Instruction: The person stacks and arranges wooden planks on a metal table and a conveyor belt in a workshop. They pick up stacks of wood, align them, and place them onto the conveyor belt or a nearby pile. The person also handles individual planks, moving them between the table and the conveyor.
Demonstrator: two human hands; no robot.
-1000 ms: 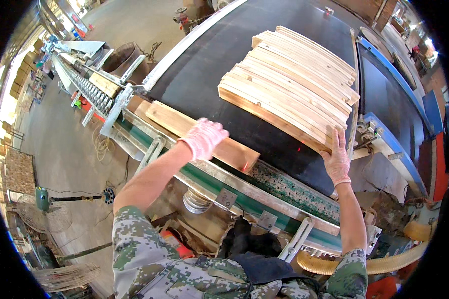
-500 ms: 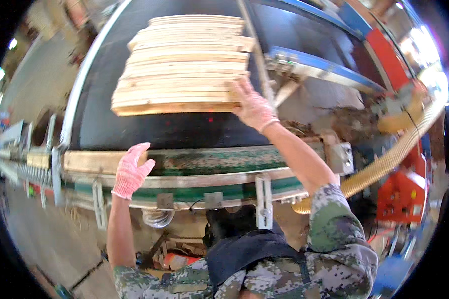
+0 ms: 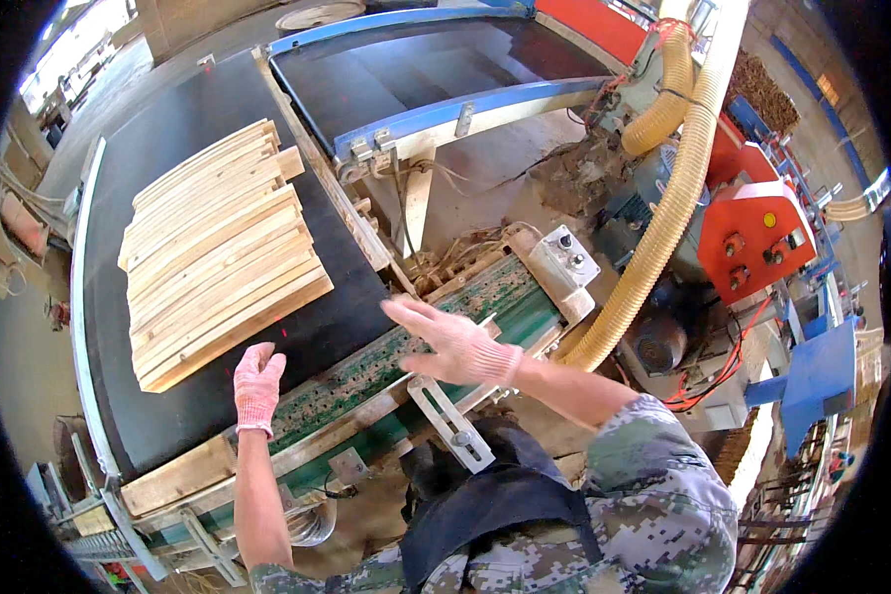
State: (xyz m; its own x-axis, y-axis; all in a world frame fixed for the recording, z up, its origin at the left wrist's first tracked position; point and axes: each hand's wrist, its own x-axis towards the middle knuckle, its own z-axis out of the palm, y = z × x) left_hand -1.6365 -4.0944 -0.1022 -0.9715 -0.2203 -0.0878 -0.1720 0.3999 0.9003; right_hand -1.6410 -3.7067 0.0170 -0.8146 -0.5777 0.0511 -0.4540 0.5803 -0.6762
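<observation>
Several pale wooden strips [image 3: 223, 247] lie side by side in a row on a wide black belt [image 3: 99, 327]. Near the front corner of this row, my left hand [image 3: 257, 388], in a pink-and-white knit glove, hovers with its thumb apart from the fingers and holds nothing. My right hand [image 3: 455, 346], gloved alike, is over a narrow green belt [image 3: 510, 297] with its fingers stretched out and nothing in them. At the left end of the green belt a wooden piece [image 3: 181, 475] lies lengthwise, not touched by either hand.
A slotted metal bracket [image 3: 450, 424] juts toward me from the front rail. To the right stand a grey control box [image 3: 564, 255], a yellow ribbed hose [image 3: 653, 252] and a red machine housing [image 3: 752, 243]. Behind is another black belt with a blue frame [image 3: 465, 114].
My right hand has left the edge of the wooden strips and come back over the green belt. The whole view has swung to the right, showing more of the hose and red machine.
</observation>
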